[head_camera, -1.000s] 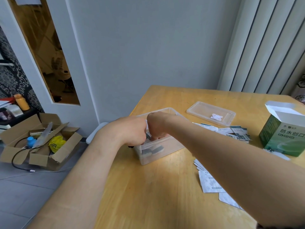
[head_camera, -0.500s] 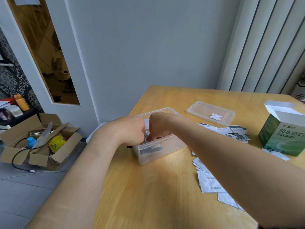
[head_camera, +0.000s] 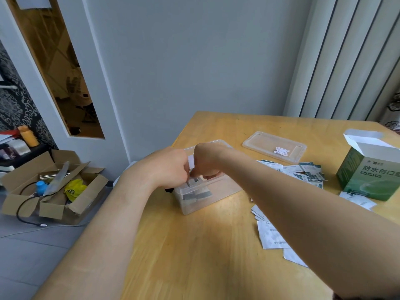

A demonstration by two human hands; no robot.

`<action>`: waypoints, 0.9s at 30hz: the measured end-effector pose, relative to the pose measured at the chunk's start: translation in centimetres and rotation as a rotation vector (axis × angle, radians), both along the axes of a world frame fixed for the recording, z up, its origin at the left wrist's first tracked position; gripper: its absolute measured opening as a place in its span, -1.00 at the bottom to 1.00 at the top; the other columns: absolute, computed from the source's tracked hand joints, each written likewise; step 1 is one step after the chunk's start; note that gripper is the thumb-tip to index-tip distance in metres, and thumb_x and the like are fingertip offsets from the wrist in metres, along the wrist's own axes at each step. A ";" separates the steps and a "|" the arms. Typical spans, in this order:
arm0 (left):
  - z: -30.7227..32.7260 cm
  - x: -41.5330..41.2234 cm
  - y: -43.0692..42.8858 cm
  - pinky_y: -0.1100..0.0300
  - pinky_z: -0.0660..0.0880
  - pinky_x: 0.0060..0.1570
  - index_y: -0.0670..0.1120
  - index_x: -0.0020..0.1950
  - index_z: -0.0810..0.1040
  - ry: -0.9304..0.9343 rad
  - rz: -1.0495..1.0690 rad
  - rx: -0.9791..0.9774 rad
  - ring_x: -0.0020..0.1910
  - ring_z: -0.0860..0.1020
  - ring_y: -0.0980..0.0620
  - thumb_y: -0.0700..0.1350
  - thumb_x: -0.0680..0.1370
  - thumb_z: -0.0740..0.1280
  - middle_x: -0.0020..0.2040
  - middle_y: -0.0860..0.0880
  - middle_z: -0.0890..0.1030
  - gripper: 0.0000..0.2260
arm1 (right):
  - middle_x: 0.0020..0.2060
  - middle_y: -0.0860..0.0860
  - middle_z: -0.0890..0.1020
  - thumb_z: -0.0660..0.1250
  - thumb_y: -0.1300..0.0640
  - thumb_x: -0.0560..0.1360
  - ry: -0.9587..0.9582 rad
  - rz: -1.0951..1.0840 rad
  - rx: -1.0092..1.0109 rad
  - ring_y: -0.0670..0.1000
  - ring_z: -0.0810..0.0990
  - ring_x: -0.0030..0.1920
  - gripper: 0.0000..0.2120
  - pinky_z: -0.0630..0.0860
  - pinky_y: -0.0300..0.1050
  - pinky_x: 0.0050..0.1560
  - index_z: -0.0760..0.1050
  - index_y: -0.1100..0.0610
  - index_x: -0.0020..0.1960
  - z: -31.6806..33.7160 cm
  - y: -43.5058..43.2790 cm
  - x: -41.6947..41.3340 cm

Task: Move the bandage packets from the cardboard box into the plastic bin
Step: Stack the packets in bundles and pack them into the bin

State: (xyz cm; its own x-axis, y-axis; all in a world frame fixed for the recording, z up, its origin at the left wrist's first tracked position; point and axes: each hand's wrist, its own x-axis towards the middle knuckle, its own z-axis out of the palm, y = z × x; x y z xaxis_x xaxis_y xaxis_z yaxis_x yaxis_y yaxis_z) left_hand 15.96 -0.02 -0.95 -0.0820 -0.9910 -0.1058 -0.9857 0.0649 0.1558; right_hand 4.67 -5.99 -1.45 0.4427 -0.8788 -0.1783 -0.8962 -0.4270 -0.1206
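A clear plastic bin stands near the table's left edge with several bandage packets inside. Both my hands meet over its open top. My left hand and my right hand have curled fingers that pinch packets at the bin's rim; the fingertips are partly hidden. A green cardboard box stands open at the right. Loose packets lie between bin and box, and more packets lie near the front under my right forearm.
The bin's clear lid lies behind the loose packets. The wooden table ends at the left just beyond the bin. On the floor to the left sits an open brown carton with cables and odds.
Both hands stay over the bin and have shifted only slightly; the packets in the bin sit a little differently.
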 end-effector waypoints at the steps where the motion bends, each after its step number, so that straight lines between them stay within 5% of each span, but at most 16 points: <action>1: 0.1 0.0 0.2 0.08 0.59 -0.11 0.01 -0.08 0.69 0.041 -0.001 -0.037 -0.10 0.61 -0.02 -0.27 0.44 0.16 -0.08 -0.02 0.67 -0.66 | -0.37 0.04 0.59 0.36 0.06 0.52 -0.113 -0.040 0.033 0.01 0.56 -0.43 -0.77 0.62 -0.11 -0.30 0.45 0.19 -0.18 0.4 0.0 -0.6; 4: 1.0 -0.7 1.2 0.34 0.46 -0.05 0.06 0.03 0.68 0.176 -0.012 -0.230 -0.03 0.57 0.17 -0.27 0.50 0.16 0.00 0.07 0.66 -0.63 | -0.26 0.14 0.70 0.30 0.15 0.55 -0.390 -0.126 0.019 0.04 0.64 -0.36 -0.82 0.65 -0.09 -0.26 0.56 0.28 -0.09 2.4 0.8 -3.4; 6: 2.0 -2.1 2.2 0.54 0.32 -0.32 0.02 0.00 0.69 0.329 -0.037 -0.368 -0.33 0.50 0.36 -0.29 0.51 0.17 -0.26 0.17 0.59 -0.66 | -0.27 0.15 0.70 0.30 0.20 0.53 -0.502 -0.152 -0.042 0.05 0.65 -0.35 -0.83 0.62 -0.09 -0.31 0.58 0.28 -0.14 3.8 2.2 -6.1; 8: 2.9 -3.8 3.3 0.52 0.30 -0.44 0.02 -0.06 0.70 0.446 -0.090 -0.446 -0.45 0.45 0.35 -0.30 0.49 0.20 -0.33 0.20 0.56 -0.67 | -0.29 0.14 0.70 0.31 0.21 0.52 -0.554 -0.174 -0.081 0.07 0.69 -0.32 -0.84 0.62 -0.08 -0.28 0.60 0.29 -0.13 4.7 3.8 -9.0; 12: 2.8 -8.9 4.3 0.32 0.49 -0.06 0.05 -0.06 0.71 0.450 -0.244 -0.381 -0.15 0.57 0.17 -0.26 0.47 0.23 -0.09 0.10 0.69 -0.69 | -0.27 0.07 0.71 0.36 0.10 0.52 -0.487 -0.236 -0.076 0.04 0.69 -0.27 -0.87 0.59 -0.11 -0.25 0.60 0.16 -0.11 4.1 6.6 -15.2; 15: 0.9 -12.4 3.9 0.30 0.42 -0.03 0.06 0.14 0.65 0.282 -0.328 -0.164 -0.03 0.52 0.11 -0.18 0.52 0.25 0.10 0.05 0.64 -0.71 | -0.19 -0.03 0.68 0.41 0.01 0.48 -0.326 -0.251 -0.073 -0.05 0.59 -0.27 -0.91 0.50 -0.20 -0.22 0.58 0.02 -0.11 2.5 8.1 -18.7; 18: -2.1 -15.1 3.0 0.15 0.33 0.30 0.06 0.46 0.34 0.055 -0.365 0.036 0.38 0.34 -0.02 0.00 0.57 0.25 0.48 -0.02 0.32 -0.56 | 0.07 -0.01 0.62 0.42 -0.04 0.47 -0.228 -0.264 -0.066 0.01 0.58 0.05 -0.73 0.48 -0.15 0.08 0.56 -0.01 0.14 -0.1 8.9 -21.9; 20: -4.0 -15.6 2.8 0.02 0.23 0.39 0.06 0.53 0.13 -0.001 -0.306 0.039 0.50 0.16 -0.10 0.14 0.58 0.21 0.57 -0.04 0.11 -0.44 | 0.20 0.01 0.55 0.40 -0.07 0.47 -0.194 -0.260 -0.106 0.03 0.51 0.19 -0.58 0.43 -0.13 0.16 0.45 -0.01 0.29 -2.1 8.9 -23.2; 24: -6.0 -16.1 2.2 0.00 0.34 0.27 0.04 0.50 0.16 0.056 -0.216 -0.094 0.40 0.28 -0.10 0.26 0.56 0.16 0.43 -0.02 0.34 -0.42 | 0.23 -0.02 0.52 0.34 -0.10 0.50 -0.163 -0.218 -0.218 0.05 0.49 0.21 -0.57 0.47 -0.03 0.16 0.39 -0.07 0.33 -4.8 8.9 -23.4; 27: -6.5 -16.7 2.0 0.09 0.36 -0.10 0.01 0.12 0.42 0.025 -0.225 -0.262 0.16 0.44 -0.08 0.16 0.59 0.21 -0.01 0.02 0.51 -0.74 | 0.08 -0.04 0.62 0.35 0.00 0.50 -0.175 -0.197 -0.316 0.06 0.56 0.09 -0.71 0.53 -0.02 0.03 0.50 -0.03 0.21 -5.2 9.0 -23.0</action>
State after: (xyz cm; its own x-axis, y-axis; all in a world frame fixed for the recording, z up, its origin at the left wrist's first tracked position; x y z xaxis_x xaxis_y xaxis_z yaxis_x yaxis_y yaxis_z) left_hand -0.78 1.94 -7.43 -0.3006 -0.9411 0.1550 -0.9384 0.3209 0.1285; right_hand -18.35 2.97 -6.63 0.2598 -0.9493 0.1770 -0.9422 -0.2893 -0.1689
